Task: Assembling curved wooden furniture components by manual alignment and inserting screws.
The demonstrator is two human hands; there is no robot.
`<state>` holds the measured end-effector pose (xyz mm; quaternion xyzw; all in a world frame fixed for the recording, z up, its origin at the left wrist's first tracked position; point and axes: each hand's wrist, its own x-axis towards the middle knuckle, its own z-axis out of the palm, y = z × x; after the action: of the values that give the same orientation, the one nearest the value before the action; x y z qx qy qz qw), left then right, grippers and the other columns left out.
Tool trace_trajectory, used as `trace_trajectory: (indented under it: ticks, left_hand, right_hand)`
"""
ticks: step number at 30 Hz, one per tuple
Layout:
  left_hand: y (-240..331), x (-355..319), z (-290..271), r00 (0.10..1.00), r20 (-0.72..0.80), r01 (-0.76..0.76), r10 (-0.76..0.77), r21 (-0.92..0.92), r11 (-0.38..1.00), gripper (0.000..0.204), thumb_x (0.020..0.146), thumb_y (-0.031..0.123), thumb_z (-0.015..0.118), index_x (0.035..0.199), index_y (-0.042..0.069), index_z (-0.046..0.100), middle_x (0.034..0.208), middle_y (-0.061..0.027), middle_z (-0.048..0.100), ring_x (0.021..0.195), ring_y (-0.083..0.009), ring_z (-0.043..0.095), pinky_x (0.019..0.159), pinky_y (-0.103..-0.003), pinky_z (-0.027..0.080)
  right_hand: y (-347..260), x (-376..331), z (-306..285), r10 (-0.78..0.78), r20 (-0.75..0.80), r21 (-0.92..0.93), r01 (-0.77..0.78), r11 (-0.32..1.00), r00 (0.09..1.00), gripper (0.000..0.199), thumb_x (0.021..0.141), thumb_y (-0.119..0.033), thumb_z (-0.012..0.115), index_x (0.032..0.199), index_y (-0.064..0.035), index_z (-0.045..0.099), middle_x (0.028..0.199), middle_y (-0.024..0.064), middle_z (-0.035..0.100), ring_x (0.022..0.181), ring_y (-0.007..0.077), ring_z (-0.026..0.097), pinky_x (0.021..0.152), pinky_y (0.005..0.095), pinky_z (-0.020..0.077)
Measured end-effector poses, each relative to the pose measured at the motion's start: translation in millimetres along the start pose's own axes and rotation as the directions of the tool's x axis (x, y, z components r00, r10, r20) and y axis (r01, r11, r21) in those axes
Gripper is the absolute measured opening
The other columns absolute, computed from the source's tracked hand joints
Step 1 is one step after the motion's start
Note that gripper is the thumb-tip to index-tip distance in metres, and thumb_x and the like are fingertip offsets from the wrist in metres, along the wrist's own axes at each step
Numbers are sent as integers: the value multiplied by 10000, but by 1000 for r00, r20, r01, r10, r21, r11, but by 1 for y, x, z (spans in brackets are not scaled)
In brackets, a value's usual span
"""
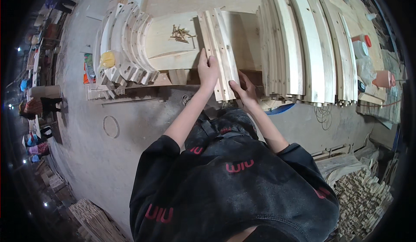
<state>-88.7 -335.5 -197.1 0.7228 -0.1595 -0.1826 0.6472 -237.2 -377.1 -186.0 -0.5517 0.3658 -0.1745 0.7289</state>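
A long bundle of wooden slats point(219, 53), with dark holes along its length, lies across the workbench, its near end out past the bench's front edge. My left hand point(209, 72) grips its left side, with the thumb on top. Lower down on the right side, my right hand point(245, 90) holds it, thumb on top and fingers partly hidden beneath. Left of the bundle, a loose pile of brass-coloured screws point(181, 34) rests on a pale board point(169, 53).
Curved wooden pieces with holes point(125, 47) are stacked on the left, beside a yellow round object point(107, 59). Long wooden slats point(299, 47) stand in rows on the right. Beyond them are a white tub point(360, 49) and an orange container point(383, 79). People are visible at far left.
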Motion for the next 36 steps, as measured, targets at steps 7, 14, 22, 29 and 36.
trace_trajectory:
  ticks: [7,14,22,29,36]
  left_hand:
    - [21,-15,-25,992,89,99,-91,-98,990,503,901,185,522,1308,-41,334,1291,-221,443,1228,-270,421,1003,-333,341]
    - [18,-47,-113,915,390,193,-105,-193,962,234,895,74,513,1113,-8,490,960,-86,619,883,-157,604,801,-263,460]
    - [35,-34,-197,822,552,210,-139,-66,976,281,886,154,537,1121,2,515,936,-105,623,889,-184,609,802,-309,464]
    - [46,-22,-228,692,714,211,-104,-63,975,249,907,115,503,1133,11,499,980,-76,611,940,-137,567,819,-278,451]
    - [43,-23,-211,567,819,285,-93,-88,954,264,911,198,522,1080,-6,523,900,-76,615,834,-135,577,750,-274,465]
  right_hand:
    - [-11,-11,7,-333,-174,-530,197,825,927,519,826,-222,660,1266,-31,462,1161,100,548,1064,195,518,917,301,400]
    - [-115,12,134,-664,115,-493,623,607,739,315,792,-85,643,1079,10,553,1056,122,566,1007,232,539,891,334,412]
    - [-163,68,297,-660,628,-375,903,208,413,303,786,-173,671,1069,-82,613,1105,134,563,995,302,531,834,368,445]
    - [-153,76,332,-495,564,-457,749,480,661,96,796,-81,646,867,-17,633,1012,99,618,728,159,603,667,264,481]
    - [-165,59,280,-232,158,351,165,922,960,122,933,-140,431,896,-31,472,1098,179,592,901,288,634,624,290,529]
